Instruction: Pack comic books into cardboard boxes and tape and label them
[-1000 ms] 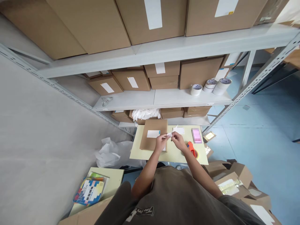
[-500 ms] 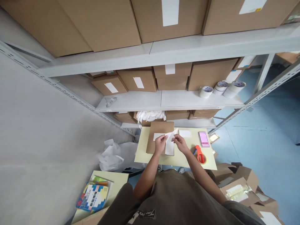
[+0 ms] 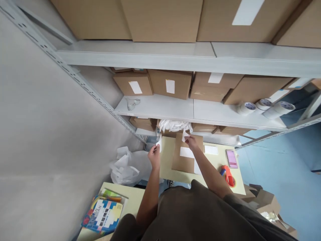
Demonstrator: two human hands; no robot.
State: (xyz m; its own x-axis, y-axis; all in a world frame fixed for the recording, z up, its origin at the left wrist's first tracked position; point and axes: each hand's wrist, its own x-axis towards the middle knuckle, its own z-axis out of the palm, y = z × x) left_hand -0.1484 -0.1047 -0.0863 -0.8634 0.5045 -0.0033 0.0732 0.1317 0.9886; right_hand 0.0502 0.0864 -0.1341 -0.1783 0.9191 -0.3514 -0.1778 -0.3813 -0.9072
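My left hand (image 3: 154, 156) is raised over the table's left edge, its fingers pinched on a piece of white paper (image 3: 159, 142). Above the far end of a flat cardboard box (image 3: 179, 164), my right hand (image 3: 192, 142) pinches another white paper piece (image 3: 185, 135). The box lies on a pale yellow table (image 3: 167, 157) and bears a white label (image 3: 187, 152). A further white sheet (image 3: 197, 168) shows at the box's near right corner, partly hidden by my right forearm.
Right on the table are a stack of white labels (image 3: 211, 149), a blurred pink item (image 3: 232, 158) and a red tape dispenser (image 3: 227, 174). Shelves (image 3: 160, 106) with boxes and tape rolls (image 3: 247, 108) rise behind. White plastic bags (image 3: 125, 169) lie at the left.
My hands were together on white paper over the box. They have moved apart, left hand leftward, each with a white piece. The view has shifted left.
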